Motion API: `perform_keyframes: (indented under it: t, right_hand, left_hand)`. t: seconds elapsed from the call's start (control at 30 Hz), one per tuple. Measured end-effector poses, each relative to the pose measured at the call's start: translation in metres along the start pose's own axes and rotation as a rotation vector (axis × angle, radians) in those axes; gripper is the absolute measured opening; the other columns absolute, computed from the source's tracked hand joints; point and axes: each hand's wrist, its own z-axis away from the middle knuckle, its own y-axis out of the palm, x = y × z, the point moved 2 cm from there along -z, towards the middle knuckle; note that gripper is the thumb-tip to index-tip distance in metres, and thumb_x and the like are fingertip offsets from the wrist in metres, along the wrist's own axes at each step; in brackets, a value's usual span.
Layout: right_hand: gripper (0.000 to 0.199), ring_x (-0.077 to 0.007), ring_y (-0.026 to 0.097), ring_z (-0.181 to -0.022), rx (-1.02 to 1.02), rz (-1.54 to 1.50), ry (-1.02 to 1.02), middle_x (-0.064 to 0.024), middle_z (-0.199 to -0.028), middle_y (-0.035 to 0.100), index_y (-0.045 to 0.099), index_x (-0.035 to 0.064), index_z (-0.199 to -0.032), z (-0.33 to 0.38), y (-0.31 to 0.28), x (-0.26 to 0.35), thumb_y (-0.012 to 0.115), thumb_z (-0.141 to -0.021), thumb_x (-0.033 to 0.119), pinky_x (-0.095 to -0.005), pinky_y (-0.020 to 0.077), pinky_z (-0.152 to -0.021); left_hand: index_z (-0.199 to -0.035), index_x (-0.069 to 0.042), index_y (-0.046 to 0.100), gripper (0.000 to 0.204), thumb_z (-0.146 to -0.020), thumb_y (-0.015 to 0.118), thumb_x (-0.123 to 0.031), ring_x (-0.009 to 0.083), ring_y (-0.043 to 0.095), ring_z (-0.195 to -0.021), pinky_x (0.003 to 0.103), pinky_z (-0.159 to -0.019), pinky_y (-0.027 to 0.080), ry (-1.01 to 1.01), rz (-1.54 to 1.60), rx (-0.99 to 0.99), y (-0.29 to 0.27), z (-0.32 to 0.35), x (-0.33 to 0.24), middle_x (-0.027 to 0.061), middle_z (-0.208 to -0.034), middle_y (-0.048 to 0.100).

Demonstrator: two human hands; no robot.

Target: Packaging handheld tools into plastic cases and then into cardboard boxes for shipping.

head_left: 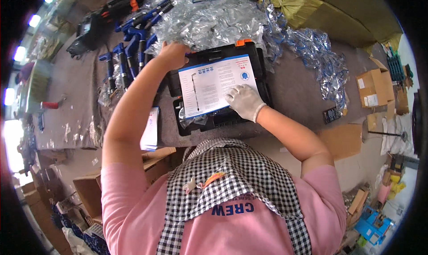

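Observation:
An open black plastic tool case (184, 126) lies on the table before me. A printed leaflet (214, 88) with a picture of a long tool rests across it, covering most of the inside. My right hand (244, 102), in a white glove, lies on the leaflet's right side with its fingers stretched out. My bare left hand (173, 56) is closed at the far left corner of the case; its fingertips are partly hidden, so I cannot make out what they hold. Clear plastic wrapping (195, 121) shows in the case below the leaflet.
Several blue-and-black tools (133, 48) lie to the left, beside a large heap of clear plastic bags (214, 21). Blue-tinted bags (318, 54) spread rightward. A stack of leaflets (150, 129) sits at the table's near edge. Cardboard boxes (373, 88) stand at the right.

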Motion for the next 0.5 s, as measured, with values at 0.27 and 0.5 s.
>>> perform_keyframes:
  t: [0.27,0.5]
  right_hand:
    - [0.025,-0.0228,0.059,-0.11,-0.002,0.007,0.022,-0.0059,-0.111,0.065,0.065,0.0108,-0.105,0.013,0.013,0.001,0.05,-0.086,0.018,-0.0396,0.0444,-0.092]
    - [0.033,-0.025,0.057,-0.11,-0.036,0.068,0.154,-0.0067,-0.117,0.062,0.062,0.0108,-0.116,0.018,0.021,0.002,0.048,-0.088,0.019,-0.0401,0.0447,-0.092]
  left_hand:
    - [-0.104,-0.013,0.073,0.042,-0.08,0.067,-0.047,0.0298,0.047,-0.124,0.044,-0.104,0.037,-0.041,-0.268,-0.073,0.027,-0.025,-0.017,0.0074,-0.118,0.062]
    - [-0.084,-0.013,0.074,0.02,-0.081,0.06,-0.027,0.0265,0.054,-0.115,0.051,-0.102,0.035,0.196,-0.5,-0.507,-0.018,0.059,-0.057,0.0066,-0.102,0.068]
